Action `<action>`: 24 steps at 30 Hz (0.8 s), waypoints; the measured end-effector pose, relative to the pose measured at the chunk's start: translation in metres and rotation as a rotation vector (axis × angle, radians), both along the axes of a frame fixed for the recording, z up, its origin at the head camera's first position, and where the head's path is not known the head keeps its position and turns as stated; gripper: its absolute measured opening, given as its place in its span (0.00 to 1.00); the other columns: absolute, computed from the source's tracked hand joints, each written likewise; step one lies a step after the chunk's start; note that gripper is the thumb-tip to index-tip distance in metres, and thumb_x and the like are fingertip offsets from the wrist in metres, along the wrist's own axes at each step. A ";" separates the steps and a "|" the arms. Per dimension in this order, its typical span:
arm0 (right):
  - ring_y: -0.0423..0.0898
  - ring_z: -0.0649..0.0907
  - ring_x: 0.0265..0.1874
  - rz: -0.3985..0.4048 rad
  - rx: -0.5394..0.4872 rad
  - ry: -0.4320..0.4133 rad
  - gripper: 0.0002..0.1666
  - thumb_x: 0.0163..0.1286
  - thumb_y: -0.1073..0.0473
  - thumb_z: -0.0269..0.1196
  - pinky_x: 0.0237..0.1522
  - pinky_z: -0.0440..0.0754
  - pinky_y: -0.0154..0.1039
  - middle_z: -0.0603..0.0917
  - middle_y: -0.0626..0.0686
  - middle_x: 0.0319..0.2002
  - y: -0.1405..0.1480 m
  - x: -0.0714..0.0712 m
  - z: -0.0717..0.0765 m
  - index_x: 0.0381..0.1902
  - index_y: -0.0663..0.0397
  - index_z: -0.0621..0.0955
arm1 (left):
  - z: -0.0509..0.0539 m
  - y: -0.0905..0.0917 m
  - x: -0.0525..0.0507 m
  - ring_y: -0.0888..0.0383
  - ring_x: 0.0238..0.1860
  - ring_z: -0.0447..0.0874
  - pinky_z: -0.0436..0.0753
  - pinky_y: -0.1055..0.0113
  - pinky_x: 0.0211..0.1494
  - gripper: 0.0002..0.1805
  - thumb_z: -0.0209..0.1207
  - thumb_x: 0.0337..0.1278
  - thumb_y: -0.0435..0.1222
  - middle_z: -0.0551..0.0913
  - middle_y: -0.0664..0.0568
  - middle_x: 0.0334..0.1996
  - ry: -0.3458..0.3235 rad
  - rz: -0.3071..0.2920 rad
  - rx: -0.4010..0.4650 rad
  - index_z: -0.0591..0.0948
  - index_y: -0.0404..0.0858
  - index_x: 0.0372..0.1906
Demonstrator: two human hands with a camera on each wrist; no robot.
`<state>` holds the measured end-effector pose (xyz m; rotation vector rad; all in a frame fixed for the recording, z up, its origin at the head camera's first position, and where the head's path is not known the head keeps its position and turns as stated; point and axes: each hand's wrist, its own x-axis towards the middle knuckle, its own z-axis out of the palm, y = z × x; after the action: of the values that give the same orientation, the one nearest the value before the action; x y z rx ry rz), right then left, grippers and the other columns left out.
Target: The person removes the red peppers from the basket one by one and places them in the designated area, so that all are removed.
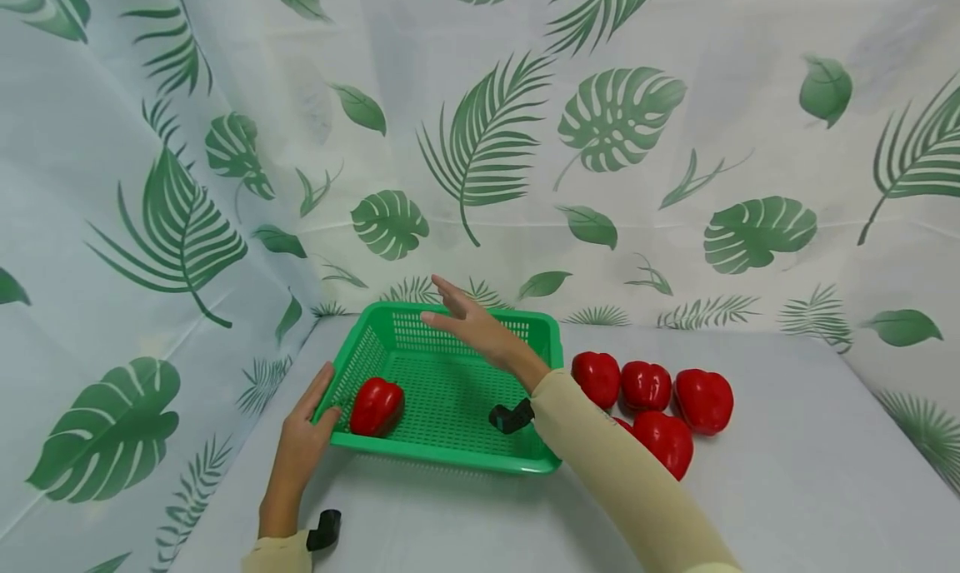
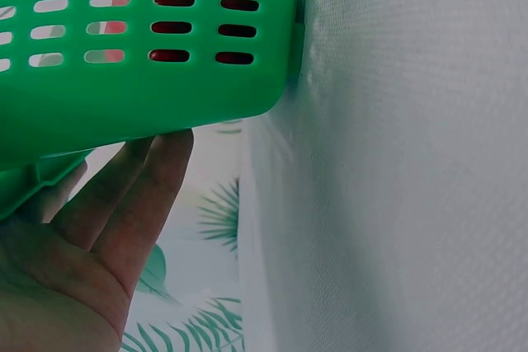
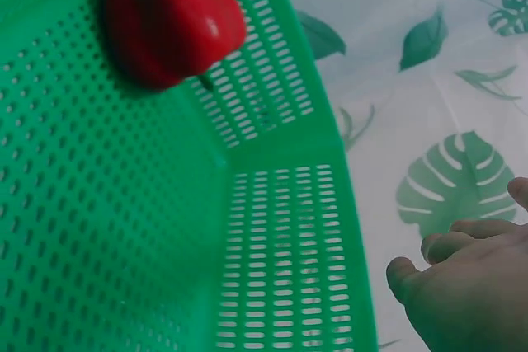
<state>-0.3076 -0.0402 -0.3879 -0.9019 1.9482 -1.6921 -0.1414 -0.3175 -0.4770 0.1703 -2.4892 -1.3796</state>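
Note:
A green plastic basket [image 1: 450,455] with slotted walls stands on the white-covered table. Inside its left end lies one red bell pepper [image 1: 377,407], also visible in the right wrist view as a pepper [image 3: 172,22] near the slotted wall. My left hand [image 1: 302,435] touches the basket's left side near the front corner, thumb by the rim. In the left wrist view, straight fingers [image 2: 153,195] meet the outside of the basket. High over the basket's back part, my right hand [image 1: 480,327] holds nothing, its fingers extended. Several red bell peppers [image 1: 703,401] lie right of the basket.
The right forearm's sleeve [image 1: 622,465] crosses the basket's right end and partly hides a bell pepper. Black wrist cameras [image 1: 512,417] stick out from both wrists. Leaf-printed white cloth [image 1: 480,132] hangs behind and at the left of the table [image 1: 810,473].

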 end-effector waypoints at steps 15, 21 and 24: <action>0.50 0.53 0.85 0.007 0.077 -0.022 0.50 0.80 0.40 0.62 0.80 0.57 0.59 0.51 0.47 0.87 -0.022 0.000 -0.023 0.89 0.33 0.52 | -0.001 -0.001 0.000 0.43 0.84 0.54 0.59 0.38 0.79 0.34 0.52 0.77 0.31 0.60 0.45 0.84 0.032 -0.002 -0.026 0.63 0.35 0.84; 0.53 0.54 0.84 0.031 0.112 -0.051 0.50 0.79 0.40 0.64 0.80 0.58 0.59 0.52 0.55 0.87 -0.028 -0.001 -0.033 0.89 0.35 0.53 | -0.002 -0.001 -0.003 0.44 0.84 0.55 0.59 0.47 0.81 0.34 0.53 0.77 0.30 0.61 0.44 0.83 0.047 -0.006 -0.028 0.64 0.34 0.83; 0.54 0.54 0.84 0.056 0.122 -0.059 0.51 0.78 0.40 0.64 0.79 0.59 0.59 0.53 0.58 0.86 -0.031 -0.001 -0.038 0.89 0.39 0.54 | -0.002 -0.001 -0.003 0.44 0.83 0.55 0.59 0.47 0.80 0.34 0.53 0.76 0.29 0.62 0.44 0.83 0.050 -0.002 -0.027 0.65 0.34 0.83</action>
<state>-0.3086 -0.0716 -0.4255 -0.8446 1.9452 -1.5335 -0.1446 -0.3186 -0.4794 0.1264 -2.4658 -1.3338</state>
